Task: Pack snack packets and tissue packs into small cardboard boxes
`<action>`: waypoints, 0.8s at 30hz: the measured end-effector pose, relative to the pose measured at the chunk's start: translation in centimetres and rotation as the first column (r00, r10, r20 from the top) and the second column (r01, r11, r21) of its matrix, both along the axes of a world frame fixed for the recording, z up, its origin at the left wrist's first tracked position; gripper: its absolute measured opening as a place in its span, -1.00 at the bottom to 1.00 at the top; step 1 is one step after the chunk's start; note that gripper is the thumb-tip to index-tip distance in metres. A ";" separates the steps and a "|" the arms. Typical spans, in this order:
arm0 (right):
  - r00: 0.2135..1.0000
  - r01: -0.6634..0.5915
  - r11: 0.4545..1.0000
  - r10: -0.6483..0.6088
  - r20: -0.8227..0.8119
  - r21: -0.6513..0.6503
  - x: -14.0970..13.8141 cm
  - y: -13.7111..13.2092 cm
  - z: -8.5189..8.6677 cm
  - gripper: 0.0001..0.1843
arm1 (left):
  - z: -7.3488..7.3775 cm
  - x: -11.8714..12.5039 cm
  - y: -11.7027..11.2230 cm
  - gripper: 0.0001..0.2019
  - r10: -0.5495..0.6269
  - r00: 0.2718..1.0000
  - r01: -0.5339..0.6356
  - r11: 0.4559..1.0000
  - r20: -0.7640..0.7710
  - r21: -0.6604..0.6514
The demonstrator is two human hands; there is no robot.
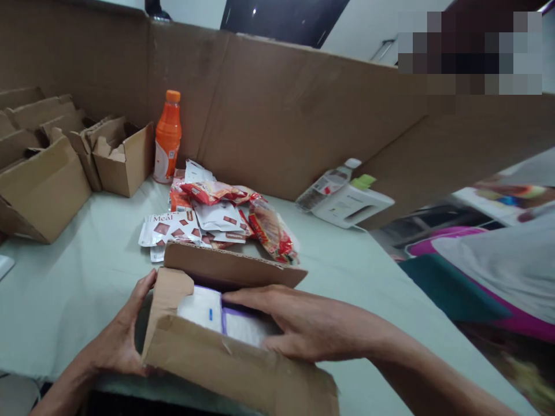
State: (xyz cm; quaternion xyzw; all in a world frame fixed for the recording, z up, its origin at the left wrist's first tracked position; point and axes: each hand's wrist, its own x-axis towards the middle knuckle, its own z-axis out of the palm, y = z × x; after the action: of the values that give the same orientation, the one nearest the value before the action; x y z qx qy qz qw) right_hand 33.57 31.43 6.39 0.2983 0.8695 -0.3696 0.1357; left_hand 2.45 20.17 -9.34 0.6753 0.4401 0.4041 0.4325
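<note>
An open cardboard box (243, 358) sits at the table's near edge with its flaps up. Inside it are white, purple-edged soft packs, one pack (202, 309) at the left and another pack (245, 327) beside it. My left hand (124, 335) grips the box's left end, thumb upward and fingers partly hidden. My right hand (295, 323) reaches in from the right, its fingers and thumb around the right-hand pack; some fingertips are hidden. Just beyond the box lies a pile of snack packets, among them a white packet (171, 229) and a red bread packet (271, 228).
An orange drink bottle (167, 138) stands behind the pile. Several open cartons (47, 185) crowd the left. Farther right, a clear bottle (327, 186) leans by a white container (362, 205). A tall cardboard wall (277, 115) closes the back. Part of a person (489, 271) shows at right.
</note>
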 end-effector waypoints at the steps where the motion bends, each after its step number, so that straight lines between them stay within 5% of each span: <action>1: 0.999 -0.022 1.000 0.022 0.032 0.006 -0.2 -0.4 0.0 -0.18 | 0.0 0.0 0.0 0.36 0.010 1.000 -0.010 1.000 -0.003 -0.012; 4: 0.993 -0.043 0.999 0.040 0.108 0.025 -0.6 -1.4 0.3 -0.10 | 0.0 -0.3 -0.2 0.36 0.024 0.999 -0.025 0.996 -0.023 -0.086; 10: 0.995 -0.057 0.998 0.053 0.079 0.040 -0.7 -1.4 1.0 -0.53 | -0.8 -0.8 -0.1 0.37 -0.025 1.000 0.024 0.996 -0.005 -0.090; 13: 0.990 -0.060 0.984 0.038 0.134 0.168 -1.1 -2.9 1.0 -0.43 | -0.8 -0.7 0.0 0.35 -0.015 1.000 0.016 0.998 0.010 -0.067; 19: 0.978 -0.161 0.817 0.056 0.202 0.554 -3.3 -5.6 1.0 -0.48 | 0.0 -0.5 0.2 0.31 0.023 1.000 -0.023 0.998 -0.007 -0.061; 24: 0.959 -0.122 0.903 0.000 0.284 0.412 -4.2 -4.5 0.6 -0.41 | 0.1 -0.3 0.3 0.30 0.028 0.999 -0.030 0.999 -0.043 -0.040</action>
State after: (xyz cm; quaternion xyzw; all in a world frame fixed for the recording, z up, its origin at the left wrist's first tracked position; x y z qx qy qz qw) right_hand 29.38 26.96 6.97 0.3418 0.9103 -0.1213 0.1994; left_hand 2.17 20.46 -9.20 0.6681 0.4671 0.3870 0.4310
